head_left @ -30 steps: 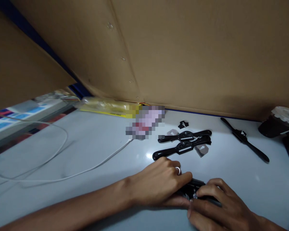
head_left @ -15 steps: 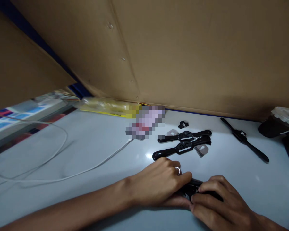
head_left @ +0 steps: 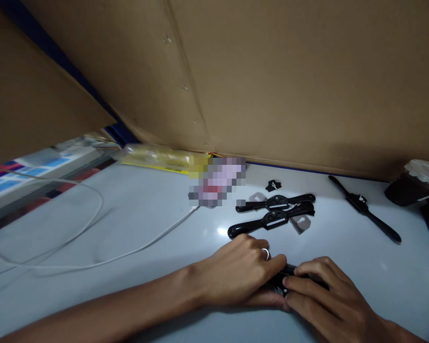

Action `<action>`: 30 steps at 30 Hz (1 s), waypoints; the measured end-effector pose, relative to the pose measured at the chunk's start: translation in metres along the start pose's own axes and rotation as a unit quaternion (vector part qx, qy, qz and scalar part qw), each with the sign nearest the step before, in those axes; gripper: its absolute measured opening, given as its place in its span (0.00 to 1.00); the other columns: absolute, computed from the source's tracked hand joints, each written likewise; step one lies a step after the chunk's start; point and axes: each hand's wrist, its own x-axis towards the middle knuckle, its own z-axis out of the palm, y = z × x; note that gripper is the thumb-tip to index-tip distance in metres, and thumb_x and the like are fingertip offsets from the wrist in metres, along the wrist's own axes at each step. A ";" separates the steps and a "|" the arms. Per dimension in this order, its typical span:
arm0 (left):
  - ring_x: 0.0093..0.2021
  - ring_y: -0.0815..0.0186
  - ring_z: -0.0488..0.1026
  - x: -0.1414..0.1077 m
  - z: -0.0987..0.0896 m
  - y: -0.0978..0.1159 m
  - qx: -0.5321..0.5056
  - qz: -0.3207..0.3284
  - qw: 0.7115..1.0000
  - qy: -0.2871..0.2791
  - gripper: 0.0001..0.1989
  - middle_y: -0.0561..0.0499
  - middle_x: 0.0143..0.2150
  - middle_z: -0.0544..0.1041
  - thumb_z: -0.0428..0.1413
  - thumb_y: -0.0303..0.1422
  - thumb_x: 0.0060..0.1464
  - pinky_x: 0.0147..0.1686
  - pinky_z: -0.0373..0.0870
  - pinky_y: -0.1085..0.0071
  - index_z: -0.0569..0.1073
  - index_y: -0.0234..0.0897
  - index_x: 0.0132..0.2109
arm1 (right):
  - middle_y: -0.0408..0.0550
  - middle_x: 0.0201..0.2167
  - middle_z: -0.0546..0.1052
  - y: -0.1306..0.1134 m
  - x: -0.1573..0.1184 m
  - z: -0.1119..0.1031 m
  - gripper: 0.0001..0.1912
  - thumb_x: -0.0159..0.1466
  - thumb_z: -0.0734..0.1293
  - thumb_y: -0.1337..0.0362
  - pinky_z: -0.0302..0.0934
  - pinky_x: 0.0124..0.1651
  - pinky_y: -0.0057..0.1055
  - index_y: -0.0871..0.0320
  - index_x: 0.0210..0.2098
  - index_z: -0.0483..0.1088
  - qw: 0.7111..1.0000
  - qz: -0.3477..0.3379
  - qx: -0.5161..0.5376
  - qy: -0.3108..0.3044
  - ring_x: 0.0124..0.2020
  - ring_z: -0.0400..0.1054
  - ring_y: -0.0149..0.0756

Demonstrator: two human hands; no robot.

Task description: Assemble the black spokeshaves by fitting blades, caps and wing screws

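Your left hand (head_left: 241, 274) is closed over one end of a black tool (head_left: 280, 280) at the lower middle of the frame, while your right hand (head_left: 328, 295) has its fingers bent tight on the tool's other part; the fingers hide most of it. Judging by the grip, work on this piece is under way and not yet done. Just beyond lie two black two-handled tools (head_left: 274, 217), with grey plates (head_left: 306, 222) partly beneath them and a small black part (head_left: 273, 185) behind; another black tool (head_left: 359, 205) lies apart toward the right. Whether these are finished or waiting, you cannot tell from here. They rest on a glossy white table (head_left: 139, 200), crossed at left by a white cable (head_left: 153, 243). Farther back are a blurred-out object (head_left: 219, 181), a yellow package (head_left: 157, 159) and, at the right edge, a lidded cup (head_left: 410, 186), before a brown cardboard wall (head_left: 289, 85) filling the top.
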 end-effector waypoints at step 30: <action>0.21 0.65 0.67 -0.002 -0.001 0.000 -0.007 -0.018 1.000 -0.008 0.29 0.52 0.24 0.71 0.41 0.59 0.68 0.19 0.46 0.65 0.67 0.38 0.34 | 0.48 0.30 0.73 0.000 -0.002 0.001 0.10 0.68 0.62 0.77 0.59 0.35 0.33 0.61 0.34 0.71 0.998 0.051 0.020 -0.013 0.32 0.62 0.35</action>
